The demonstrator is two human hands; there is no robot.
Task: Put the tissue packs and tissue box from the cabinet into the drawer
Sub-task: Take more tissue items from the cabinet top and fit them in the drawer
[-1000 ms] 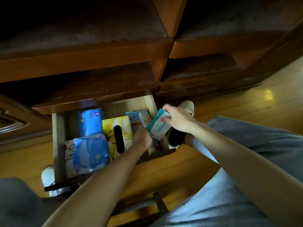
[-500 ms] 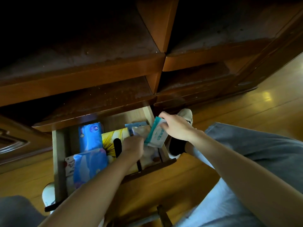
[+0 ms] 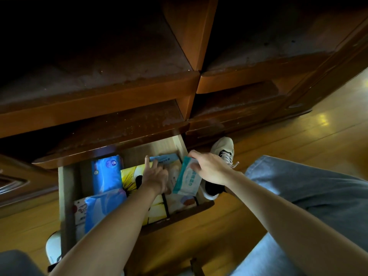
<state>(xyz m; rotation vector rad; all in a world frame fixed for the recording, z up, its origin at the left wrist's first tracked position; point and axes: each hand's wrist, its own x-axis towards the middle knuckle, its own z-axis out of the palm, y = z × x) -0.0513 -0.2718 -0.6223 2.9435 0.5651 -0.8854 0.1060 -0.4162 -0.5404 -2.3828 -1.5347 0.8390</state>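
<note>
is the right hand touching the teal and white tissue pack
Touching. The head view shows the right hand gripping the teal and white tissue pack at its top edge.

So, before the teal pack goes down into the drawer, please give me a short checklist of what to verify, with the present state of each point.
1. Right hand holds the teal tissue pack firmly: ok, the fingers are closed on its upper end.
2. Pack is over the drawer, not outside it: ok, it hangs above the right end.
3. Free gap under the pack: cannot tell, the pack and hands hide that spot.
4. Left hand is out of the way: not ok, it rests on the packs just beside the gap.
5. Yellow tissue box already in the drawer: ok.
6. Cabinet shelves emptied: cannot tell, the back is too dark.
</note>
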